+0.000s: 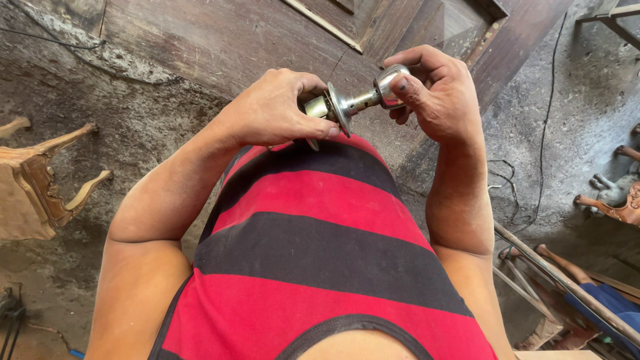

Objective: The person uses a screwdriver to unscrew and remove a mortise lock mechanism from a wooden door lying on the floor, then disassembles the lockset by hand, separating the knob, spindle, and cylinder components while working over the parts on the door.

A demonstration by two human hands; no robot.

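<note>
Gripping a metal door-knob set [350,103] from both ends, the two hands are held above a red and black striped shirt [320,247]. The left hand [270,110] is closed around the brass-coloured end of the set, its fingers curled over it and the thumb pressed close to the round silver flange [339,108]. The right hand [437,90] is closed on the shiny knob [389,85] at the opposite end, the thumb laid across the knob's face and the fingers wrapped behind it. Between the two grips the narrow silver neck of the set is left bare, tilted slightly upward toward the right hand. Beyond the hands, a dark wooden door panel [427,27] is seen lying on the grey floor [133,120]. Well off to the left-hand side, a carved wooden furniture piece [37,187] is seen with its legs turned outward. Off to the right-hand side, a black cable [550,100] is trailed across the floor, with more carved wooden legs [613,200] near the edge.
</note>
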